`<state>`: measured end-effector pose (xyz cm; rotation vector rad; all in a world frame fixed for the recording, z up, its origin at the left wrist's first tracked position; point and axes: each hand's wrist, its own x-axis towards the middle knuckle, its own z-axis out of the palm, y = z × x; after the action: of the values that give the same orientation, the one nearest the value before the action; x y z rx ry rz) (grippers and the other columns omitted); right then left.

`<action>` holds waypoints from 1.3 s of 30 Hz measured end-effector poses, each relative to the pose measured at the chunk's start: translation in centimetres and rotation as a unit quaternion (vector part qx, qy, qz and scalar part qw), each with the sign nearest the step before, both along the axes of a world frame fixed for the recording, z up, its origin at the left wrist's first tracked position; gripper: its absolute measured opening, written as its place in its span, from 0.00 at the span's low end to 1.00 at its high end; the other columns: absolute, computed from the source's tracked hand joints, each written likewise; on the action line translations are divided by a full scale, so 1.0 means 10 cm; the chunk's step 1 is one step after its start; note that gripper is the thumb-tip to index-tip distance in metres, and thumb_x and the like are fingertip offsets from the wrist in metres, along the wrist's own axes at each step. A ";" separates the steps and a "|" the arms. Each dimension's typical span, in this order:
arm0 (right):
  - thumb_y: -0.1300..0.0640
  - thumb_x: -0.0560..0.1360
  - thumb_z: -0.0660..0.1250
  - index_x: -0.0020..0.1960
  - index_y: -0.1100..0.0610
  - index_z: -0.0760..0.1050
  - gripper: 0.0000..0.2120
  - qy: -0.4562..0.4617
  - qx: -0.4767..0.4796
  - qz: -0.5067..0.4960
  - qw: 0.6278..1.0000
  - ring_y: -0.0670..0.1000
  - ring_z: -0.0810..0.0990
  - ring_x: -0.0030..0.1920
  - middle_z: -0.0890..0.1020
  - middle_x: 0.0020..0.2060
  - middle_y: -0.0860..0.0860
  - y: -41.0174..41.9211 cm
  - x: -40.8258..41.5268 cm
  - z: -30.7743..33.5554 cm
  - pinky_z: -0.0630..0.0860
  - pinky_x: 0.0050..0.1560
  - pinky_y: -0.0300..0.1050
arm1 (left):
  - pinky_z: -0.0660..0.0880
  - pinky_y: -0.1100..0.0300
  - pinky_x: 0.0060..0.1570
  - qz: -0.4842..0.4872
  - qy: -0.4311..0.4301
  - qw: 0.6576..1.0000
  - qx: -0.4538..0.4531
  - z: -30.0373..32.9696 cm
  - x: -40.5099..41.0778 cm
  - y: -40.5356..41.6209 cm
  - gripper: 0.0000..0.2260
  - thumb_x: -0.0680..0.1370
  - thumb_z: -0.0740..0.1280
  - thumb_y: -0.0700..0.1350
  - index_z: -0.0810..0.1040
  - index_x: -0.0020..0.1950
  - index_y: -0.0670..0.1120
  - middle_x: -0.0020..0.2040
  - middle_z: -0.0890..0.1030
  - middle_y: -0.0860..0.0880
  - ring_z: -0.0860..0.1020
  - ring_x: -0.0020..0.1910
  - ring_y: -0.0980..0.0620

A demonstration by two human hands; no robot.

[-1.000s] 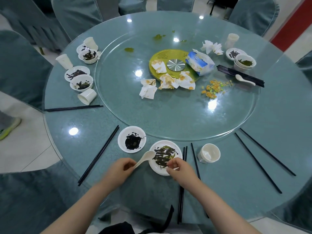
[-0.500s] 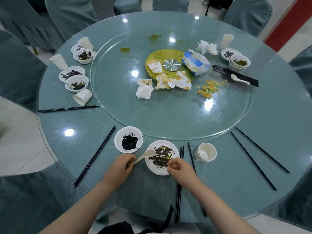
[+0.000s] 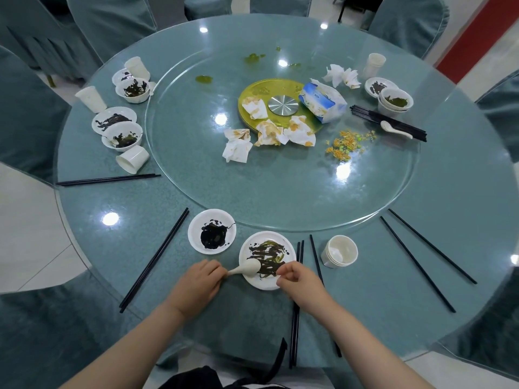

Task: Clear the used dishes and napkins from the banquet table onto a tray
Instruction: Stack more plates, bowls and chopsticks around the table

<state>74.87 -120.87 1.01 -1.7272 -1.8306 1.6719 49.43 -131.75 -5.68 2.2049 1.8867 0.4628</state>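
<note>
1. The left hand [image 3: 198,282] pinches the handle of a white spoon [image 3: 245,269], whose bowl lies over the near-left rim of a white plate [image 3: 266,259] smeared with dark and green sauce
2. The right hand [image 3: 299,283] has its fingers curled at the plate's near-right rim, fingertips touching the edge; whether it actually grips the rim I cannot tell
3. This plate sits on the round teal worktop [image 3: 84,220] at its near edge, just outside the glass turntable [image 3: 280,192]
4. Just to the plate's upper left is a second plate [image 3: 212,231] holding a black blob of sauce, close to the first but apart from it
5. Black chopsticks [image 3: 295,304] lie right beside the plate on its right, and a stack of white cups [image 3: 339,251] stands a little further right
6. Another pair of chopsticks [image 3: 154,261] lies slanted to the left of the second plate
7. On the turntable, crumpled stained napkins [image 3: 269,133] lie at the near rim of a yellow-green disc [image 3: 280,88], with a blue tissue pack [image 3: 323,102] beside them and scattered orange food scraps [image 3: 348,141] to the right
8. At far left stand soiled bowls [image 3: 122,134], small plates and cups, one tipped cup [image 3: 132,161] on its side
9. At far right are stacked bowls [image 3: 396,101], a bundle of chopsticks and a white spoon
</note>
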 end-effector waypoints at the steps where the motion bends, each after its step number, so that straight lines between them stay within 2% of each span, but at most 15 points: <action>1: 0.60 0.73 0.68 0.46 0.50 0.78 0.06 -0.002 0.000 0.001 1.000 0.44 0.75 0.35 0.79 0.38 0.48 0.00 0.00 0.00 0.73 0.37 0.37 | 0.70 0.59 0.41 0.000 -0.001 1.000 0.001 0.01 -0.01 0.00 0.03 0.76 0.60 0.47 0.72 0.48 0.52 0.45 0.75 0.54 0.73 0.40 0.51; 4: 0.60 0.73 0.69 0.46 0.50 0.78 0.06 -0.004 0.001 0.004 1.000 0.45 0.76 0.36 0.79 0.39 0.50 0.02 -0.01 0.00 0.74 0.39 0.38 | 0.67 0.62 0.41 0.025 -0.028 0.999 0.004 0.08 -0.05 -0.05 0.02 0.75 0.62 0.48 0.73 0.46 0.52 0.43 0.75 0.55 0.72 0.40 0.53; 6: 0.60 0.72 0.69 0.46 0.50 0.77 0.06 -0.001 0.000 0.003 1.000 0.45 0.76 0.36 0.80 0.40 0.50 0.02 -0.02 0.00 0.75 0.41 0.40 | 0.67 0.62 0.40 0.078 -0.062 0.995 0.008 0.13 -0.11 -0.11 0.03 0.74 0.62 0.48 0.74 0.45 0.52 0.40 0.73 0.56 0.71 0.38 0.54; 8: 0.60 0.73 0.69 0.47 0.50 0.78 0.06 0.002 -0.001 0.001 1.000 0.45 0.76 0.37 0.80 0.40 0.49 0.03 -0.03 0.00 0.75 0.41 0.40 | 0.68 0.59 0.38 0.163 -0.089 0.983 0.011 0.17 -0.21 -0.17 0.04 0.74 0.61 0.49 0.74 0.43 0.51 0.37 0.73 0.57 0.70 0.36 0.55; 10: 0.60 0.73 0.69 0.47 0.51 0.78 0.06 0.003 0.001 0.000 1.000 0.45 0.77 0.37 0.80 0.40 0.48 0.03 -0.04 0.01 0.75 0.41 0.40 | 0.70 0.56 0.39 0.278 -0.113 0.954 0.011 0.20 -0.36 -0.21 0.02 0.75 0.64 0.45 0.75 0.43 0.51 0.37 0.74 0.57 0.71 0.36 0.54; 12: 0.60 0.73 0.69 0.47 0.50 0.78 0.06 0.003 0.003 -0.003 1.000 0.45 0.77 0.37 0.80 0.40 0.48 0.03 -0.05 0.01 0.75 0.41 0.40 | 0.72 0.51 0.44 0.384 -0.097 0.918 0.001 0.19 -0.51 -0.25 0.06 0.74 0.69 0.40 0.77 0.48 0.48 0.41 0.76 0.52 0.73 0.42 0.49; 14: 0.60 0.73 0.69 0.47 0.51 0.78 0.06 0.003 0.002 -0.005 1.000 0.45 0.77 0.37 0.80 0.40 0.49 0.04 -0.06 0.01 0.75 0.40 0.39 | 0.72 0.45 0.51 0.447 -0.041 0.893 -0.027 0.16 -0.63 -0.28 0.12 0.72 0.71 0.41 0.76 0.55 0.45 0.49 0.77 0.46 0.74 0.49 0.43; 16: 0.61 0.73 0.69 0.47 0.51 0.78 0.06 0.003 0.001 -0.006 1.000 0.45 0.77 0.37 0.80 0.41 0.50 0.04 -0.07 0.01 0.75 0.41 0.39 | 0.71 0.43 0.55 0.484 -0.037 0.872 -0.063 0.16 -0.72 -0.29 0.17 0.73 0.71 0.44 0.75 0.60 0.42 0.54 0.76 0.41 0.73 0.54 0.38; 18: 0.61 0.73 0.69 0.47 0.52 0.78 0.06 0.005 0.001 -0.006 1.000 0.46 0.77 0.38 0.81 0.41 0.51 0.03 -0.07 0.00 0.76 0.41 0.40 | 0.71 0.45 0.56 0.492 -0.063 0.863 -0.093 0.17 -0.79 -0.26 0.15 0.75 0.70 0.44 0.75 0.59 0.41 0.55 0.75 0.40 0.73 0.55 0.38; 22: 0.61 0.72 0.69 0.47 0.51 0.78 0.06 0.007 -0.001 -0.009 1.000 0.46 0.77 0.38 0.80 0.39 0.50 0.03 -0.08 -0.01 0.75 0.41 0.40 | 0.73 0.51 0.45 0.444 -0.068 0.885 -0.118 0.18 -0.90 -0.19 0.03 0.78 0.66 0.44 0.75 0.48 0.44 0.49 0.77 0.44 0.74 0.47 0.45; 27: 0.62 0.72 0.69 0.46 0.53 0.78 0.06 0.004 0.000 -0.007 1.000 0.46 0.76 0.36 0.78 0.37 0.50 0.02 -0.07 -0.03 0.74 0.39 0.40 | 0.73 0.50 0.47 0.425 -0.045 0.891 -0.152 0.19 -0.93 -0.15 0.04 0.79 0.64 0.43 0.74 0.49 0.42 0.48 0.77 0.42 0.74 0.47 0.43; 32: 0.63 0.72 0.69 0.47 0.54 0.78 0.06 0.000 0.004 -0.016 1.000 0.47 0.75 0.35 0.78 0.35 0.50 0.01 -0.02 -0.04 0.74 0.40 0.39 | 0.72 0.49 0.48 0.412 -0.048 0.901 -0.130 0.27 -0.83 -0.16 0.05 0.79 0.64 0.41 0.75 0.49 0.40 0.47 0.76 0.42 0.74 0.48 0.42; 36: 0.60 0.73 0.69 0.42 0.52 0.77 0.04 -0.021 0.036 -0.049 0.998 0.47 0.73 0.33 0.76 0.31 0.46 0.01 0.08 -0.05 0.77 0.42 0.48 | 0.73 0.50 0.44 0.444 -0.130 0.881 -0.096 0.41 -0.74 -0.13 0.05 0.79 0.64 0.43 0.75 0.46 0.42 0.43 0.77 0.46 0.76 0.43 0.44; 39: 0.59 0.73 0.67 0.41 0.51 0.75 0.05 -0.081 0.094 -0.054 0.991 0.47 0.74 0.34 0.76 0.31 0.46 -0.02 0.19 -0.03 0.75 0.43 0.47 | 0.71 0.55 0.44 0.472 -0.229 0.849 -0.068 0.64 -0.57 -0.04 0.04 0.79 0.65 0.44 0.75 0.51 0.44 0.44 0.78 0.48 0.76 0.44 0.48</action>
<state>76.78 -121.10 0.68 -1.8903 -1.8557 1.3072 43.77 -132.20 0.70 0.8042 2.4542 0.8579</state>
